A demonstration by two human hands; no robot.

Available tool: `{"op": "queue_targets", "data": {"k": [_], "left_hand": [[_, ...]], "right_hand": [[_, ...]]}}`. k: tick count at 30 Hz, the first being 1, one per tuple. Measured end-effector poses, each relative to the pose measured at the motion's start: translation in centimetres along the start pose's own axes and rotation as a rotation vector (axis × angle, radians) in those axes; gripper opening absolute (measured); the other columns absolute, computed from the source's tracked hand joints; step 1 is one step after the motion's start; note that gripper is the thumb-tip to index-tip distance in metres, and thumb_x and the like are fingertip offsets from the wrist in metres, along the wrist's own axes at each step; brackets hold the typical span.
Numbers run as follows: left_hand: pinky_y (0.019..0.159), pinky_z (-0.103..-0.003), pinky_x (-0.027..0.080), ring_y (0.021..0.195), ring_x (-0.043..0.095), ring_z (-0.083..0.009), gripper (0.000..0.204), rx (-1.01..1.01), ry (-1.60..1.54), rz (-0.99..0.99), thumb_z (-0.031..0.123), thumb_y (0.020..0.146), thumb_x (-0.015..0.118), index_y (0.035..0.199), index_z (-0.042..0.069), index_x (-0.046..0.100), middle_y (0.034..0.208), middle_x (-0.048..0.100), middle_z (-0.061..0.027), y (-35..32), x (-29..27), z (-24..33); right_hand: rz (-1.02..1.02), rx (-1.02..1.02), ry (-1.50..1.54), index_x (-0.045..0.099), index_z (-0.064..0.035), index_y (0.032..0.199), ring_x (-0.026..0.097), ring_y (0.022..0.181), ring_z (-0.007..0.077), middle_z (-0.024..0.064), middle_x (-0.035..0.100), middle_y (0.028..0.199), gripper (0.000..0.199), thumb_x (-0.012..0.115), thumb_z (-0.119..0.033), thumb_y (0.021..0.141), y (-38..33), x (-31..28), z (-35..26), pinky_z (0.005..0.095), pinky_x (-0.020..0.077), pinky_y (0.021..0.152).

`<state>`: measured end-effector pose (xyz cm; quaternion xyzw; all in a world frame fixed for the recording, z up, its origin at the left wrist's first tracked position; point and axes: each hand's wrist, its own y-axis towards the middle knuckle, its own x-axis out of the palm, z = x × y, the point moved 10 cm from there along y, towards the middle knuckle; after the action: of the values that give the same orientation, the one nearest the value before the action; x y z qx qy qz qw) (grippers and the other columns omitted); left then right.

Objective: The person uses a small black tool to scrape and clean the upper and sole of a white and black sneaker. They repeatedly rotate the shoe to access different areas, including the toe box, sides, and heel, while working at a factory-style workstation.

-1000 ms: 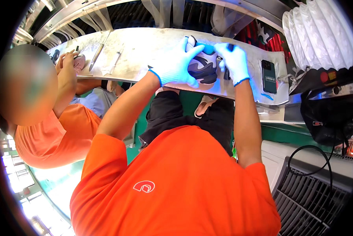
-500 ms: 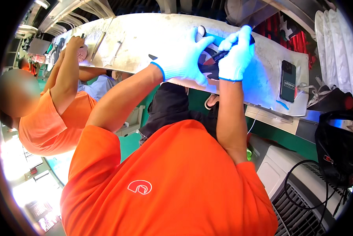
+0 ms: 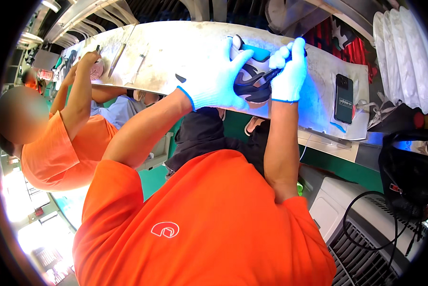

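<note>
A: What is seen first?

B: A long pale bench is seen running across the top of the view, worn and smudged. An orange shirt is worn by the person whose arms are raised to it.

A: And beside that person?

B: A co-worker, also in orange, is seen at the left, with one hand raised to the bench's far end. What is held there cannot be told.

A: What is being handled?

B: A shoe, white and grey with a dark sole and a teal patch, is held just above the bench, right of its middle. It is gripped from the left by the left hand, whose gloved fingers are closed around its side.

A: And the right hand?

B: The right hand, gloved too, is closed against the shoe's other end, with a thin dark tool pinched in it. The tool's tip is laid against the shoe.

A: Anything smaller?

B: A dark phone is laid flat on the bench, well to the right of the hands. A blue glow is cast on the bench near it.
</note>
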<state>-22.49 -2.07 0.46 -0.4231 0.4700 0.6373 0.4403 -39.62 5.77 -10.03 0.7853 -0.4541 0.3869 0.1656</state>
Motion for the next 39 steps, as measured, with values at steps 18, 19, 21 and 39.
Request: {"op": "queue_targets", "data": {"k": [18,19,21,39], "left_hand": [[0.123,-0.059,0.047,0.15,0.052,-0.0565,0.119,-0.134,-0.093,-0.137,0.061,0.063,0.099,0.164,0.013,0.059,0.169,0.043,-0.0363,-0.4,1.9,-0.9],[0.123,-0.059,0.046,0.151,0.051,-0.0567,0.119,-0.13,-0.087,-0.132,0.061,0.063,0.099,0.164,0.013,0.058,0.17,0.041,-0.0367,-0.6,1.6,-0.8],[0.125,-0.06,0.045,0.153,0.048,-0.0572,0.12,-0.117,-0.08,-0.122,0.061,0.063,0.099,0.165,0.013,0.057,0.171,0.039,-0.0374,-0.8,1.4,-0.6],[0.129,-0.059,0.039,0.158,0.044,-0.0508,0.121,0.227,-0.001,-0.301,0.067,0.069,0.094,0.16,-0.001,0.053,0.169,0.049,-0.0259,1.6,3.9,1.9]], "right_hand": [[0.359,-0.225,-0.346,0.064,-0.0042,0.079,0.062,0.055,0.021,0.0088,0.066,0.066,0.043,0.074,-0.032,0.109,-1.6,-2.3,-1.4,0.0408,0.0506,0.058],[0.372,-0.207,-0.335,0.064,-0.0041,0.078,0.062,0.056,0.0213,0.0095,0.068,0.066,0.043,0.075,-0.033,0.108,-1.4,-2.5,-1.1,0.0413,0.0506,0.058],[0.453,-0.164,-0.136,0.062,-0.0089,0.079,0.06,0.055,0.0197,0.004,0.061,0.066,0.041,0.075,-0.033,0.11,0.4,-5.1,-0.8,0.0367,0.0474,0.055],[0.165,0.234,0.07,0.064,-0.0071,0.101,0.062,0.058,0.0238,0.0078,0.064,0.072,0.039,0.065,-0.044,0.116,1.1,-5.4,1.4,0.0408,0.0523,0.057]]}}
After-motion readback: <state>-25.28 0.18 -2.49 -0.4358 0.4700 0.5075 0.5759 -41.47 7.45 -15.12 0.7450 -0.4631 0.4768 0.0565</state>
